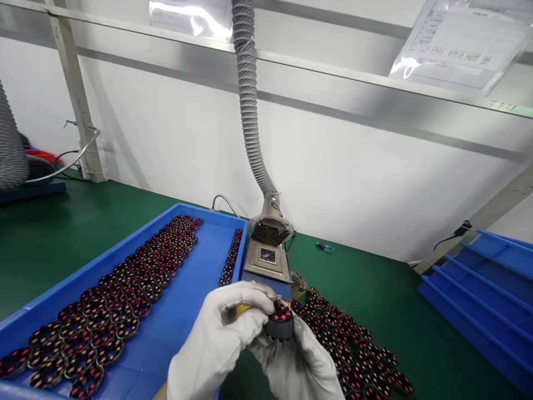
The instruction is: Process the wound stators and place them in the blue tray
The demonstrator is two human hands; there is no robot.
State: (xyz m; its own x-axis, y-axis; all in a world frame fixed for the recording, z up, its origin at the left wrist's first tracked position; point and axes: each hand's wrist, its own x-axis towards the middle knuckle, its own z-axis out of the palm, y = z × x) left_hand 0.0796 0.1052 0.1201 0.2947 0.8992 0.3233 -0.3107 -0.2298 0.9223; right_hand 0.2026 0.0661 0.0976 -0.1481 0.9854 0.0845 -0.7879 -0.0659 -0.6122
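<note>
Both hands wear white gloves. My right hand (pixel 297 364) cups a small round black wound stator (pixel 280 322) with red and copper coils from below. My left hand (pixel 227 333) reaches over from the left and pinches at the stator's top edge with its fingertips. Both hands hover just in front of a small solder pot (pixel 266 260) on the green bench. A blue tray (pixel 179 328) to the left holds several rows of similar stators (pixel 125 289). More stators (pixel 353 350) lie loose on the mat to the right.
A grey ribbed fume hose (pixel 250 111) hangs down to a round mesh intake (pixel 270 229) over the solder pot. Stacked blue trays (pixel 491 283) stand at the right. A white wall panel backs the green mat (pixel 62 228). Cables and another hose sit far left.
</note>
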